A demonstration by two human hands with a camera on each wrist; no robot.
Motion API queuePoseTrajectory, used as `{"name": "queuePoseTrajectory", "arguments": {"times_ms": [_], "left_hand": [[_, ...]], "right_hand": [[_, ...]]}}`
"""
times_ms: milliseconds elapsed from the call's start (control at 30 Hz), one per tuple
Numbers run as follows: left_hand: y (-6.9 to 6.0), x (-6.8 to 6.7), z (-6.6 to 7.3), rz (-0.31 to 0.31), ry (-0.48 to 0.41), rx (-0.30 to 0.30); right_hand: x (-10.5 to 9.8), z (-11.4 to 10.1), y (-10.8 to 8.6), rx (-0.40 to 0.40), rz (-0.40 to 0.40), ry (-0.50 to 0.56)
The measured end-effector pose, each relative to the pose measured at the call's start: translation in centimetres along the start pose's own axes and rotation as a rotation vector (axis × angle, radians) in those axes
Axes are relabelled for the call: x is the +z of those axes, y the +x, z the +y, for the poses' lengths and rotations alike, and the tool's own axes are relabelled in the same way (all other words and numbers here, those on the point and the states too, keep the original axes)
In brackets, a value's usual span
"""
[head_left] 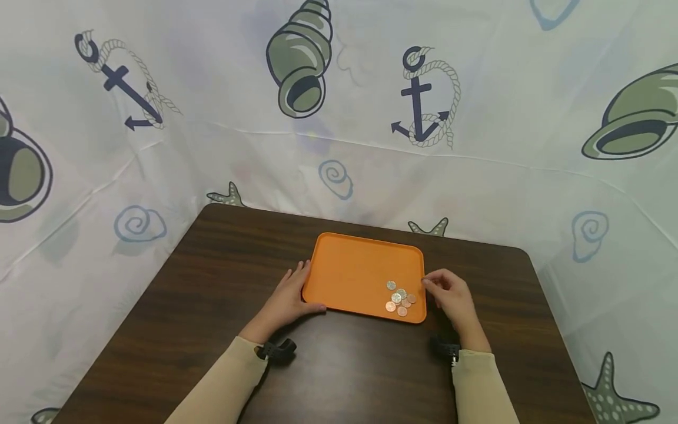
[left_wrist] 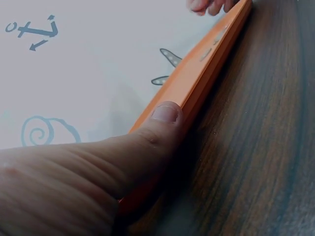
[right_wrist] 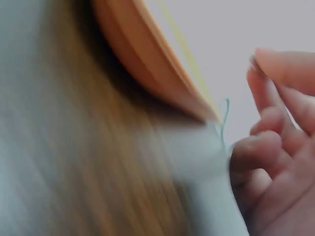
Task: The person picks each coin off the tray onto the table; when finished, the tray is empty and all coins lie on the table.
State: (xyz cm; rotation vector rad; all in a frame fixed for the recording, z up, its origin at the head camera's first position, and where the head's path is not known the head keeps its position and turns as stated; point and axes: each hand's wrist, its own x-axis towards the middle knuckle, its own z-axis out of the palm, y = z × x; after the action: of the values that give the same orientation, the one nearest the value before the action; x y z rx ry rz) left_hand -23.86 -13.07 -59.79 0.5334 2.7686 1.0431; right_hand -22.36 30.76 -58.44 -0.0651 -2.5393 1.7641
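Observation:
An orange tray lies on the dark wooden table, with several silver and copper coins grouped in its near right part. My left hand rests against the tray's near left corner, fingers along the left side and thumb on the front rim. In the left wrist view that thumb lies straight on the rim. Just beyond the tray's right edge, my right hand pinches a coin between thumb and fingertip; only its thin edge shows in the right wrist view. The other fingers are curled.
The brown table extends around the tray, its far edge meeting a white curtain printed with anchors, shells and starfish. Black bands with cameras sit on both wrists. The right wrist view is partly blurred.

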Motion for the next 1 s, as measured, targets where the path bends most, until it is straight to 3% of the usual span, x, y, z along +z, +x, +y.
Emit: {"name": "queuePoseTrajectory", "arguments": {"times_ms": [100, 167, 300, 367, 567, 800, 1000], "left_hand": [[0.1, 0.0, 0.1, -0.001, 0.002, 0.005], [0.2, 0.0, 0.1, -0.003, 0.005, 0.008], [0.1, 0.0, 0.2, -0.008, 0.009, 0.004], [0.0, -0.1, 0.3, -0.014, 0.011, -0.003], [0.0, -0.2, 0.3, -0.007, -0.003, 0.006], [0.2, -0.4, 0.3, -0.006, 0.005, -0.002], [0.1, -0.2, 0.3, 0.000, 0.011, -0.005]], "right_hand": [[-2.2, 1.2, -0.2, 0.051, 0.176, 0.200], [-3.3, 1.8, -0.3, 0.055, 0.253, 0.330], [-4.6, 2.4, 0.3, 0.096, 0.261, 0.472], [-5.0, 2.5, 0.9, 0.150, 0.223, 0.422], [-6.2, 2.3, 3.1, 0.300, 0.052, 0.115], [-6.7, 1.9, 4.1, 0.400, 0.002, 0.109], [-6.1, 1.5, 3.8, 0.396, 0.019, 0.014]]}}
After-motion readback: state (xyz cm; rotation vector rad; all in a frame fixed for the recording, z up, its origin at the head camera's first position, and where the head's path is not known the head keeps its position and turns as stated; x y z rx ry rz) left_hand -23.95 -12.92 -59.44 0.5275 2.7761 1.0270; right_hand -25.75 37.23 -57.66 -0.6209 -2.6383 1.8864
